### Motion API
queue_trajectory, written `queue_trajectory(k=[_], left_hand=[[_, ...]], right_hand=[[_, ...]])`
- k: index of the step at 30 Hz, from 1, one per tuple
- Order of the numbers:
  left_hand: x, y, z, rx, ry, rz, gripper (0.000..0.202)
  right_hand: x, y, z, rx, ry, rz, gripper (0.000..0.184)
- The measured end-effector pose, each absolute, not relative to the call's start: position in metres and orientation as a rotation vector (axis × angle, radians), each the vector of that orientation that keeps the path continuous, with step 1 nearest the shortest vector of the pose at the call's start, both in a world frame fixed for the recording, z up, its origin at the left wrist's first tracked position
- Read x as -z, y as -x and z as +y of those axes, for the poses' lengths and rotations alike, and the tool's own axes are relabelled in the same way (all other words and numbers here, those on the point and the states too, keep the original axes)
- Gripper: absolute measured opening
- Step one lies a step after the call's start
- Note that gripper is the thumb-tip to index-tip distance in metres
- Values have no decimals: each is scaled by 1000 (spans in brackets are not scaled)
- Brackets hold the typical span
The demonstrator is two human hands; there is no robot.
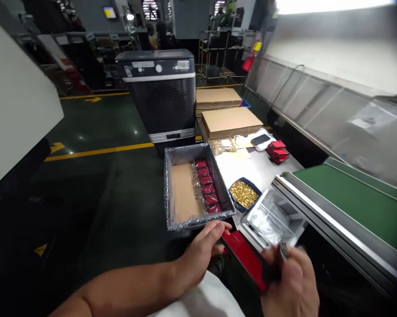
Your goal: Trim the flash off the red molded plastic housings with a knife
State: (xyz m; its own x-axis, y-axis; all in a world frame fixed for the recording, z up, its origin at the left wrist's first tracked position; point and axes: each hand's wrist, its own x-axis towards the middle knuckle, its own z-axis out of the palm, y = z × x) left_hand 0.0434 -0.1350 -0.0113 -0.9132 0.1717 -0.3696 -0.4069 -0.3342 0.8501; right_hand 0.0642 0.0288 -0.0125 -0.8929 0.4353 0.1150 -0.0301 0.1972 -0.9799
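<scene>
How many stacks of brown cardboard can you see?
2. The nearer stack sits just beyond the clear bag of gold-coloured pieces; the farther stack is behind it, beside the dark floor unit. Others may be hidden in the dim background.

Panel point(246, 255) showing bright red in the grip.
Beyond it, pieces point(244, 193) gleaming gold, tray point(237, 205) around them showing dark blue; farther left, packs point(209, 189) showing deep red; rightward, belt point(353, 193) showing green.

Smooth red panel point(246, 254), glossy plastic bags point(271, 216), matt cardboard stack point(231, 119)
</scene>
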Motion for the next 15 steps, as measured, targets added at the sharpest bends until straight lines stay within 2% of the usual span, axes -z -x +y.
queue_trajectory(k=[2, 3, 5, 7, 11, 15], left_hand=[[7, -45, -126, -2045, -130, 2403, 34], [3, -45, -120, -1836, -439, 2697, 40], [-5, -44, -106, -1462, -959, 2848, 59], [-13, -44, -87, -1304, -1134, 2743, 71], [-17, -51, -51, -1470, -960, 2679, 74], [-10, -65, -25, -1822, -638, 2606, 62]], right_hand=[[5, -52, 45, -1864, 460, -2200, 38], [2, -46, 53, -1951, 467, -2262, 42], [0, -39, 69, -2096, 433, -2315, 49], [-1, -38, 84, -2221, 438, -2253, 49], [8, -45, 113, -2628, 578, -1792, 43], [39, -57, 128, -2877, 807, -1263, 42]])
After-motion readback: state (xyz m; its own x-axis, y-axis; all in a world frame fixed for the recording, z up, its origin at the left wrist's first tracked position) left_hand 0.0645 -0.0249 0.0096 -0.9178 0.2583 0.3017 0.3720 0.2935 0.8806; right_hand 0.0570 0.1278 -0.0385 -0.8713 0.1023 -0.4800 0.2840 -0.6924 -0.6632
